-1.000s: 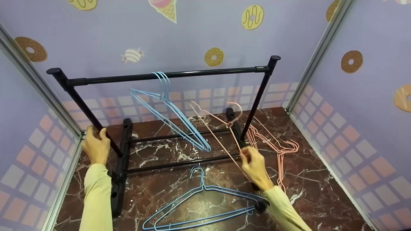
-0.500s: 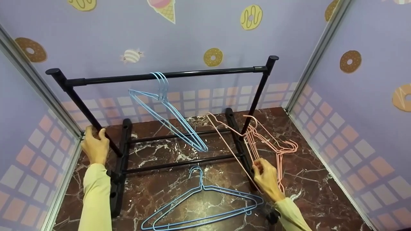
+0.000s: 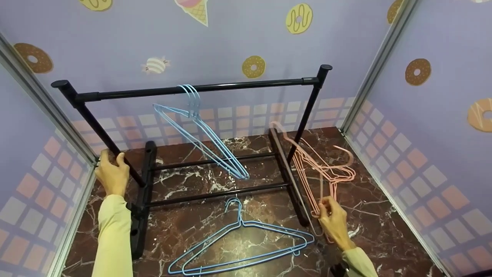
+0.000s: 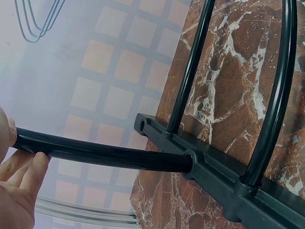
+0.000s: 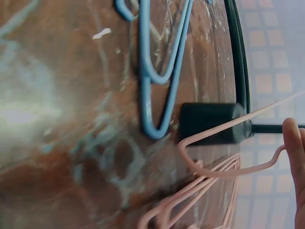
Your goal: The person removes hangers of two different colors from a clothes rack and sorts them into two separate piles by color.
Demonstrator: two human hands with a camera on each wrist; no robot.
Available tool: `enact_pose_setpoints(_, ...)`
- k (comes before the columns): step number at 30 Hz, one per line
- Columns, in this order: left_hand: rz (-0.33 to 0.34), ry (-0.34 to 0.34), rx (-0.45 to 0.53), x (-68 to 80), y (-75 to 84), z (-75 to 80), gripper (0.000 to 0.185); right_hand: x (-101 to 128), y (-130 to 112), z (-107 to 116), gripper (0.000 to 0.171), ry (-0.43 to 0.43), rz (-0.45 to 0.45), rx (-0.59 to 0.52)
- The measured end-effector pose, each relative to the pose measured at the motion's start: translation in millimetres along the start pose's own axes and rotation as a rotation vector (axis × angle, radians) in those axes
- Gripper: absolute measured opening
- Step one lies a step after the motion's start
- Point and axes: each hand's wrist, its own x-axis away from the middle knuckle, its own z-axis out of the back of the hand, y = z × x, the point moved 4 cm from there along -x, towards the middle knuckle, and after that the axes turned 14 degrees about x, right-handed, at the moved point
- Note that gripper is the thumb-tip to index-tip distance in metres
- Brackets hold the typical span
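My left hand [image 3: 113, 173] grips the left post [image 4: 105, 153] of a black clothes rack, low down, with the thumb on one side and the fingers round the other. My right hand [image 3: 335, 219] pinches a pink hanger [image 5: 214, 130] near its neck, to the right of the rack. That hanger is blurred in the head view and overlaps a group of pink hangers [image 3: 340, 179] lying on the floor there. Several blue hangers [image 3: 193, 114] hang by their hooks from the rack's top bar [image 3: 250, 85], left of its middle.
More blue hangers [image 3: 240, 223] lie on the dark marbled floor [image 3: 388, 231] in front of the rack. Black base feet [image 3: 146, 192] support both posts. Purple patterned walls [image 3: 215, 46] stand close behind and at both sides.
My right hand has moved right and toward me with the pink hanger, which has swung from inside the rack to over the other pink hangers. The left hand keeps its grip.
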Motion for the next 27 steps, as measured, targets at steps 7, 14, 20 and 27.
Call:
enact_pose_setpoints(7,-0.031,0.016,-0.005,-0.7,1.1,0.6,0.028,10.4,19.5,15.1,0.012,0.050,-0.055,0.029)
enact_pose_setpoints(14,-0.031,0.030,0.003,0.6,-1.8,2.7,0.026,11.4,2.6,33.0,0.003,0.037,-0.289,-0.092)
enact_pose_setpoints(20,-0.035,0.034,0.011,1.2,-3.7,3.7,0.025,4.7,39.3,15.7,0.005,-0.010,-0.419,-0.104)
enact_pose_setpoints(27,-0.041,0.028,0.004,-0.4,-2.7,1.3,0.029,-10.1,47.0,8.3,0.007,-0.096,-0.411,-0.089)
